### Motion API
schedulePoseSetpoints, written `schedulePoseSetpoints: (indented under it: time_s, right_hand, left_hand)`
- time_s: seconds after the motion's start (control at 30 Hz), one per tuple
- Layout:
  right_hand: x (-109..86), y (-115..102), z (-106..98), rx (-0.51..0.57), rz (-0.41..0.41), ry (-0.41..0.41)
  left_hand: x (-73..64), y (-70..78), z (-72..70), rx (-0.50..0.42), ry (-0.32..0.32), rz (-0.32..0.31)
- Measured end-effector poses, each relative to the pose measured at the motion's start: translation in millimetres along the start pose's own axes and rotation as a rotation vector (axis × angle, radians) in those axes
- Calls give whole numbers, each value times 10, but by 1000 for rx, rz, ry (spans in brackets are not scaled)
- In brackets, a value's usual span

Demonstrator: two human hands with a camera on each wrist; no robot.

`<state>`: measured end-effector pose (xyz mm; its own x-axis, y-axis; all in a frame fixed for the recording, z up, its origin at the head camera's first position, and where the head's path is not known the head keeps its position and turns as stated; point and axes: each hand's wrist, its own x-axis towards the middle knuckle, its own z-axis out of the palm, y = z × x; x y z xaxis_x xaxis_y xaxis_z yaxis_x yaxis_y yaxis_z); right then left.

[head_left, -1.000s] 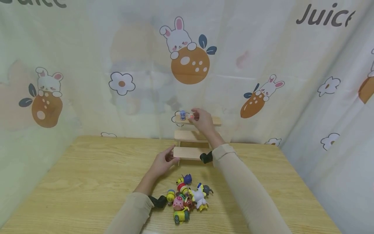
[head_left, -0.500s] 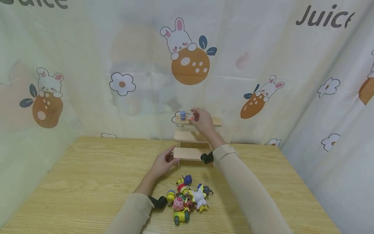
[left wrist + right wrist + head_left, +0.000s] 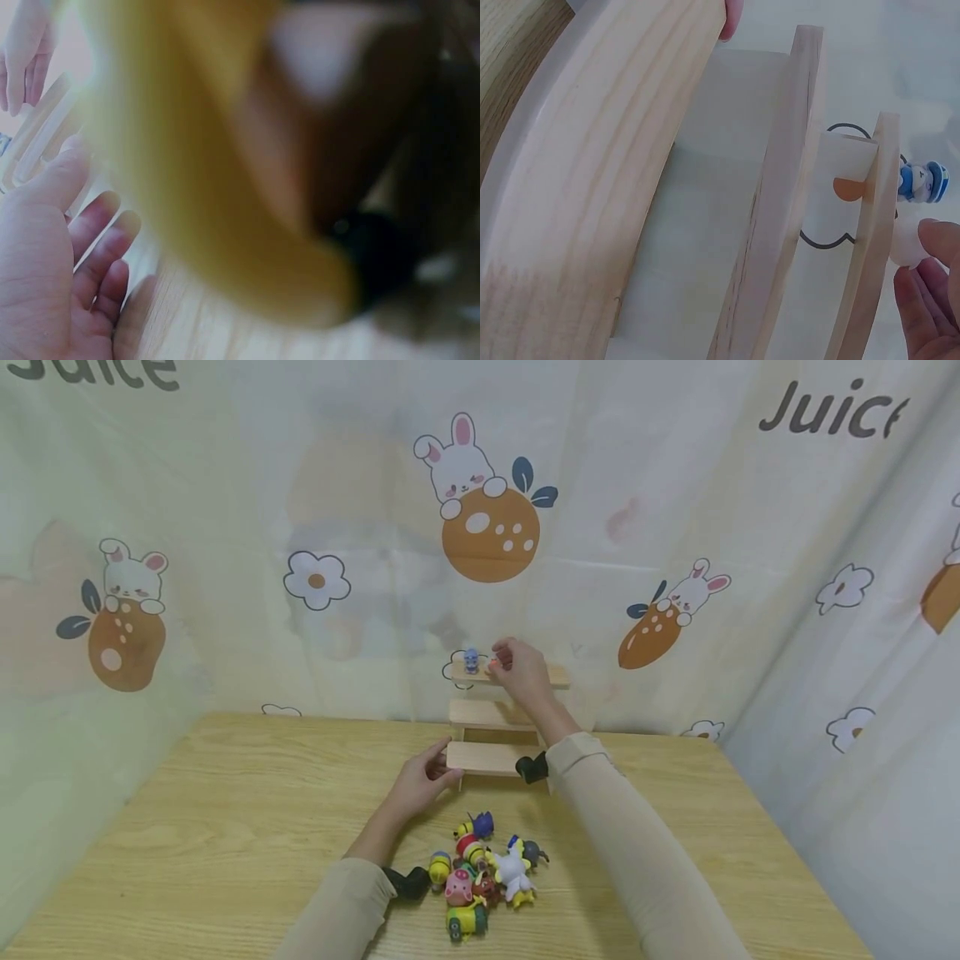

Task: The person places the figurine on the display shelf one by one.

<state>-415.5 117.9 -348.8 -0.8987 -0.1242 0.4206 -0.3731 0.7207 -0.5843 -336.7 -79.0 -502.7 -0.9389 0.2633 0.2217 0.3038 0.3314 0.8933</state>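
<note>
A three-tier wooden shelf stand point(image 3: 487, 758) stands at the back of the table. My left hand point(image 3: 414, 783) holds the left end of its lowest board, thumb in front and fingers behind. At the top board my right hand point(image 3: 525, 675) pinches a small white figurine point(image 3: 907, 246) with a red-orange spot between thumb and fingers; the hand covers much of it. In the right wrist view the figurine sits right at the board's surface. Beside it, to the left, a small blue figurine point(image 3: 471, 661) stands upright on the same board.
A pile of toy figures lies in front of the stand, among them a pink pig point(image 3: 459, 887), a white figure point(image 3: 512, 870) and a yellow-green one point(image 3: 467, 920). A printed curtain point(image 3: 375, 510) hangs behind the wooden table point(image 3: 225, 827). Blurred yellow and brown shapes fill much of the left wrist view.
The head view has tilted slightly, so everything sits a little lower. Both hands keep their places on the stand and the white figurine.
</note>
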Motion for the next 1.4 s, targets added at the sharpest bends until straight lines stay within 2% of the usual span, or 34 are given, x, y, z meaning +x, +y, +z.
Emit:
schedulePoseSetpoints:
  time_s: [0.27, 0.5, 0.7, 0.9, 1.03, 1.17, 1.4]
  right_hand:
    - [-23, 62, 6, -33, -3, 7]
    - [-61, 107, 22, -41, -17, 7]
    - [-111, 133, 16, -40, 8, -3]
    - [-202, 168, -88, -10, -5, 54]
    - [-362, 170, -195, 49, -14, 80]
    - [-617, 131, -278, 142, 1, 68]
    - [-1025, 114, -296, 266, 23, 79]
  left_hand:
    - [-12, 5, 29, -3, -8, 19]
    - [-35, -9, 80, -7, -12, -16]
    - [-52, -34, 134, -9, -14, -10]
    - [-49, -25, 154, -13, -15, -3]
    - [-38, 2, 133, -3, -11, 1]
    - [-29, 26, 87, 12, -1, -14]
    - [2, 41, 5, 24, 16, -30]
